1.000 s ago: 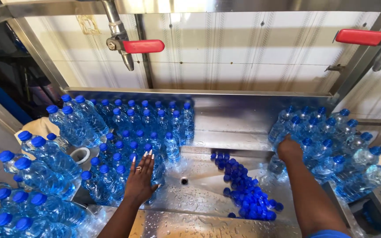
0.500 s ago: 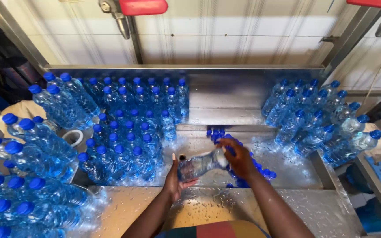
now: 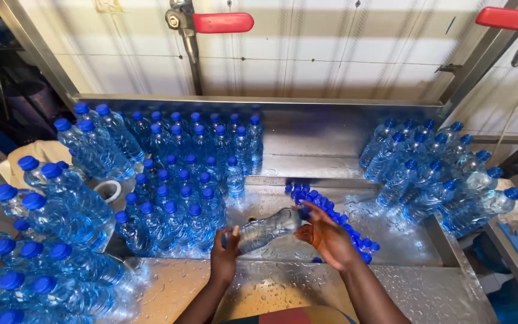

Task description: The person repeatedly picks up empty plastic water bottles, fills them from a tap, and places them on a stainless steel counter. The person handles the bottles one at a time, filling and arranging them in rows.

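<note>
Both hands now meet over the wet steel tabletop, where a second ago they were spread wide — the left flat by the near block of bottles, the right reaching into the right-hand cluster. Left hand is closed around the base end of a clear plastic water bottle, lying nearly horizontal just above the tabletop; half a second ago it was held much the same, so the grip has settled. Right hand is cupped at the neck end, fingers curled over the bottle's blue cap — whether the cap is being turned I cannot tell. Judged from this, one bottle has been pulled from stock and is at the capping or cap-checking step. Just beyond the right hand, a loose heap of blue screw caps lies in the shallow trough. Farther left, upright capped bottles in rows; farther right, a leaning cluster of capped bottles. At the back wall, red-handled valve levers.
</note>
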